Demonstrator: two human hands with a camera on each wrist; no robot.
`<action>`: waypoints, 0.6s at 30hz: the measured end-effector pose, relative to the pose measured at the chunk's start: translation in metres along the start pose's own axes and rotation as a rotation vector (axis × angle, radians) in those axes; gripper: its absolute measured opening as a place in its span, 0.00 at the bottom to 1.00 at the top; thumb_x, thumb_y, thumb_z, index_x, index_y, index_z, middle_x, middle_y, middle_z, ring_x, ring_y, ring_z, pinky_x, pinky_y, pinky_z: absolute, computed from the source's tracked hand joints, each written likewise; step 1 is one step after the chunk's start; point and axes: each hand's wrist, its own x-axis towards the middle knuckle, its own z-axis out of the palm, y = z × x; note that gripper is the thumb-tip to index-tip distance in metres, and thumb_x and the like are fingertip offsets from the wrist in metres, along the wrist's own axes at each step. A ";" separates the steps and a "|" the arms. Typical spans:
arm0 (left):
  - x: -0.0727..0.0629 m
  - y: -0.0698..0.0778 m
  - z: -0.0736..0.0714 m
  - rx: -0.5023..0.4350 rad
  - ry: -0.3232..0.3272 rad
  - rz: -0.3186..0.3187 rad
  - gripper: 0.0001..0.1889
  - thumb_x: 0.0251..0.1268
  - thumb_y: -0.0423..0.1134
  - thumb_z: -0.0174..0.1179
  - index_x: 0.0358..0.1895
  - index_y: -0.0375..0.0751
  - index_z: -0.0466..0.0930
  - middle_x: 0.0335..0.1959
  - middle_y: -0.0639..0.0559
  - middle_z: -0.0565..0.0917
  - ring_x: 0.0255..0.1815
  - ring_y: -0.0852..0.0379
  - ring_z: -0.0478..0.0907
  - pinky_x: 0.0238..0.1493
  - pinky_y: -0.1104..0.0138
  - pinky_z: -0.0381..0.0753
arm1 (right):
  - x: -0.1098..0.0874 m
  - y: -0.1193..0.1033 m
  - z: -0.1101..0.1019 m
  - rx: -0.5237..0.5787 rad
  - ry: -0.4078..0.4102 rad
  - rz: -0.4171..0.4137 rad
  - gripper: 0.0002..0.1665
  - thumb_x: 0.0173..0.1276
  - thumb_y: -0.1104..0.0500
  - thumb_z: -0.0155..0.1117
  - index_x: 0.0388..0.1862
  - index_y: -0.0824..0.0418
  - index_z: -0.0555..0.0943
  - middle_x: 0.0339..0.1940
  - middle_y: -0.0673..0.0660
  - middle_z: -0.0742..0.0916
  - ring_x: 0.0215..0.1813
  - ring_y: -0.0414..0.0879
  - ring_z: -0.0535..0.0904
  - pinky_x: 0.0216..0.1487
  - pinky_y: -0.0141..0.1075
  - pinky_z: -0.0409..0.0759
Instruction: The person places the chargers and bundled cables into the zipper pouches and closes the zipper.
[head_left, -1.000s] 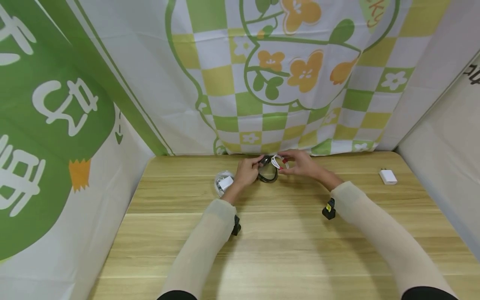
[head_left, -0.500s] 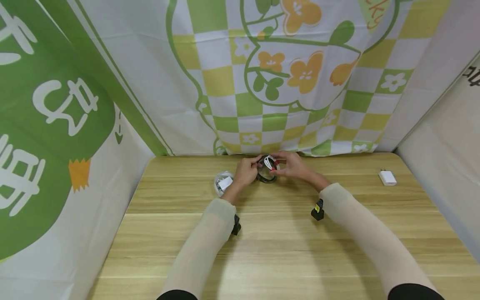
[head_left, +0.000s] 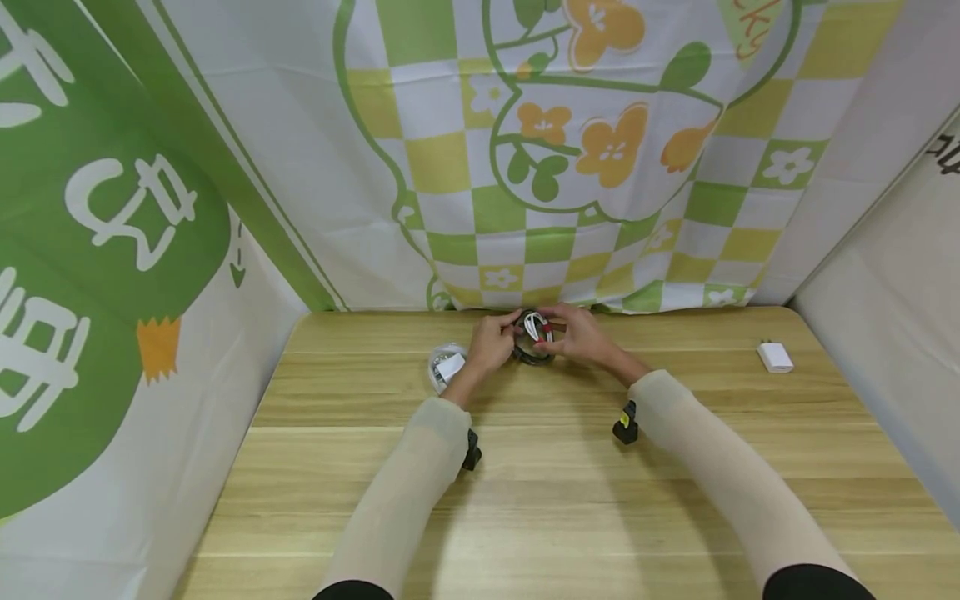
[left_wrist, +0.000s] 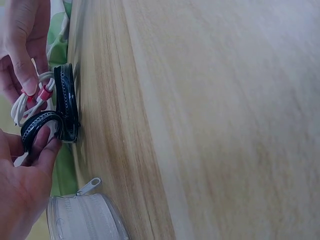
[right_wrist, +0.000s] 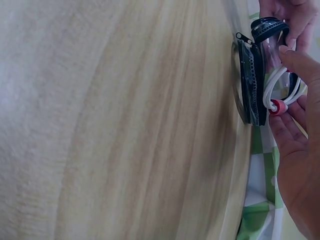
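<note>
At twelve o'clock on the table, close to the back edge, a round case. Clear in its walls, with a faint shine; glossy black along the rim, with fine zip teeth following the curve. Fitted with a dark slider, seen from the right wrist near the fold. Unzipped and gaping, with the base down on the table and the lid lifted and bent into a curl.

Pinched at that lid, on the nine o'clock side, by the left hand, with thumb and fingers closed over the black edge. Held in the right hand, on the three o'clock side, between thumb and fingertips, a cable. White, slim and wound into several loops, with red ties in two places, one right at the fingertips. Within the ring of the case as seen from the head; hard to tell whether touching its walls.

Between eight and nine o'clock from the case, near the left hand, a clear round pouch with a white zip and a pale pull. Inside its outline, a white block. At three o'clock from the case, well apart, a white charger, with pins toward eleven.
</note>
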 end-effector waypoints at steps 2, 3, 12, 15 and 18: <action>0.000 0.000 0.000 -0.001 0.005 0.002 0.23 0.75 0.25 0.50 0.68 0.38 0.82 0.43 0.39 0.92 0.13 0.66 0.58 0.17 0.74 0.59 | 0.001 0.002 0.002 -0.001 0.002 0.004 0.41 0.58 0.67 0.84 0.68 0.77 0.76 0.65 0.74 0.82 0.65 0.67 0.83 0.63 0.51 0.85; -0.001 0.000 -0.001 0.003 0.009 0.004 0.23 0.74 0.25 0.50 0.68 0.38 0.82 0.43 0.39 0.92 0.13 0.65 0.57 0.17 0.74 0.59 | 0.001 0.003 0.003 -0.002 0.003 0.009 0.41 0.58 0.66 0.84 0.68 0.77 0.76 0.65 0.73 0.82 0.65 0.66 0.83 0.63 0.50 0.85; -0.003 0.003 -0.003 0.023 0.016 0.002 0.23 0.76 0.26 0.51 0.69 0.41 0.81 0.45 0.42 0.93 0.15 0.64 0.58 0.18 0.73 0.59 | 0.004 0.007 0.010 -0.105 0.023 -0.002 0.43 0.58 0.58 0.86 0.68 0.74 0.78 0.63 0.70 0.84 0.64 0.61 0.83 0.61 0.45 0.87; -0.004 0.004 -0.005 0.024 0.012 -0.003 0.23 0.77 0.27 0.51 0.70 0.41 0.81 0.45 0.43 0.93 0.14 0.63 0.58 0.18 0.73 0.60 | 0.004 0.005 0.010 -0.195 0.029 -0.038 0.43 0.56 0.55 0.88 0.66 0.74 0.80 0.61 0.69 0.86 0.60 0.60 0.84 0.60 0.48 0.87; -0.004 0.004 -0.006 0.029 0.002 -0.013 0.23 0.78 0.28 0.51 0.70 0.42 0.81 0.45 0.44 0.92 0.13 0.64 0.58 0.17 0.73 0.60 | 0.003 0.003 0.010 -0.285 0.020 -0.067 0.44 0.55 0.52 0.89 0.64 0.73 0.81 0.60 0.68 0.86 0.58 0.59 0.85 0.60 0.51 0.85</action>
